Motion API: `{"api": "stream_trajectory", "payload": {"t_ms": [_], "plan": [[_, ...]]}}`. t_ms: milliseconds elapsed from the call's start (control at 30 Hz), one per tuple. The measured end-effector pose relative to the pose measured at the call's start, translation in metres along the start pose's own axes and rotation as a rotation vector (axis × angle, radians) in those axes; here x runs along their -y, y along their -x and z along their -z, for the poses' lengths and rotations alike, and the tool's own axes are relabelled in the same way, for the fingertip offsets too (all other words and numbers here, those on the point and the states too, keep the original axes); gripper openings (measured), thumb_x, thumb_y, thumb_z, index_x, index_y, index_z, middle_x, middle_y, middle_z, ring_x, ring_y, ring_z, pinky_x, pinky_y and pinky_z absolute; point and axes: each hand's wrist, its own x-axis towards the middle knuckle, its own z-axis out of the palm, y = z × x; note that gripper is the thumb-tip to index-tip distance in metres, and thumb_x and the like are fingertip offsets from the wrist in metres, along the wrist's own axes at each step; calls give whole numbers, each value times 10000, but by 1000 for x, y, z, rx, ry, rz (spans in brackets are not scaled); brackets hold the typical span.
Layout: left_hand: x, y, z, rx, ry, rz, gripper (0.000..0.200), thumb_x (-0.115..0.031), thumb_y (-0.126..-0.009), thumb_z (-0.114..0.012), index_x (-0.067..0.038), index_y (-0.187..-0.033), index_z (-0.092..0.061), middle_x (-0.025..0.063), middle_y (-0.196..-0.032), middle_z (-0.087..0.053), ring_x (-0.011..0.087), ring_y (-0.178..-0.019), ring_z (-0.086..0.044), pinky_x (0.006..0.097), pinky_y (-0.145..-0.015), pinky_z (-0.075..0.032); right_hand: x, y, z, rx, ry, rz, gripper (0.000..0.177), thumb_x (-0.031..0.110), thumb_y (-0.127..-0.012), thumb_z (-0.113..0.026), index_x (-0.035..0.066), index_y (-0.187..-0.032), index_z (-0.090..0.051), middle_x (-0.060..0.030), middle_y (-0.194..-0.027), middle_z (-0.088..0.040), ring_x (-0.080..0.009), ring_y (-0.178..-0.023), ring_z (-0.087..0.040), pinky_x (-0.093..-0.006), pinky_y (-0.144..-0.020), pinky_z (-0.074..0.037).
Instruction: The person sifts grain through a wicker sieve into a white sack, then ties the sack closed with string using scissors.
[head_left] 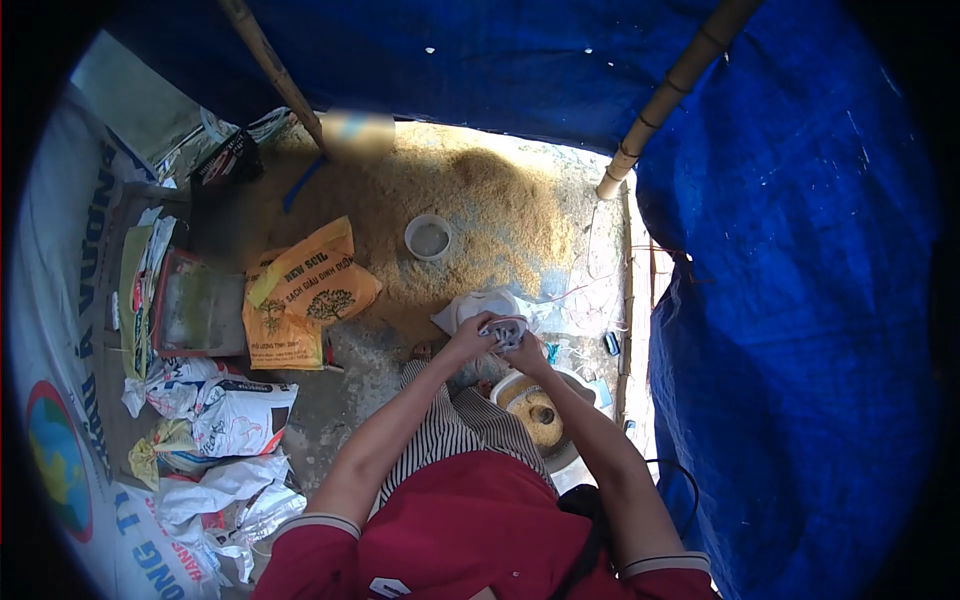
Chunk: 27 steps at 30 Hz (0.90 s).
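Observation:
Both hands meet in front of the lap, around a small pale container [508,334] with greyish pieces in it. My left hand [478,336] is closed on its left side, and my right hand [528,354] is wrapped at its right side. Just beyond the hands is a white bag or cloth [487,303]. Beside my right forearm sits a wide pale basin [572,455], which holds yellowish grain [522,405] and a small dark round object [542,414].
Grain or husks [500,205] cover the ground ahead, with a white bowl [428,237] among them. Orange sacks [300,300], a red-rimmed tray [200,310] and white bags [235,410] lie left. Bamboo poles [665,100] and a blue tarp [800,250] stand around.

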Motion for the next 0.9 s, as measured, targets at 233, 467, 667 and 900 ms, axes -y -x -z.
{"api": "stream_trajectory", "payload": {"t_ms": [233,467,667,900], "plan": [[-79,15,5,38,23,-286,358,-13,-694,-553,4,-1051,-528,111,-964,-580,170,-893,-554,279,-817,-429,115,1,34,34,131,-59,383,171,-689,-701,58,-1035,-581,-65,-825,-637,-145,-754,-618,-280,-622,-490],[-14,-7,2,-94,-112,35,521,-111,-700,-658,-12,-1176,-473,134,-1010,-572,180,-894,-574,293,-760,-469,13,-24,21,-51,-85,-77,342,118,-682,-707,63,-993,-573,-75,-875,-600,-161,-744,-592,-281,-554,-519],[-37,12,-1,-36,-1,11,621,-141,-679,-689,-28,-1232,-428,171,-1040,-560,230,-931,-564,311,-794,-454,45,-17,37,59,-67,-473,477,98,-762,-635,98,-1186,-418,-103,-1051,-546,-200,-875,-574,-343,-611,-533],[-96,24,-14,-332,244,-15,441,-159,-809,-545,5,-1203,-434,131,-951,-565,200,-843,-558,293,-712,-454,15,-20,44,-208,85,3,1045,-1,-635,-712,124,-1368,22,-165,-1312,-295,-286,-1151,-398,-389,-927,-392]]}}
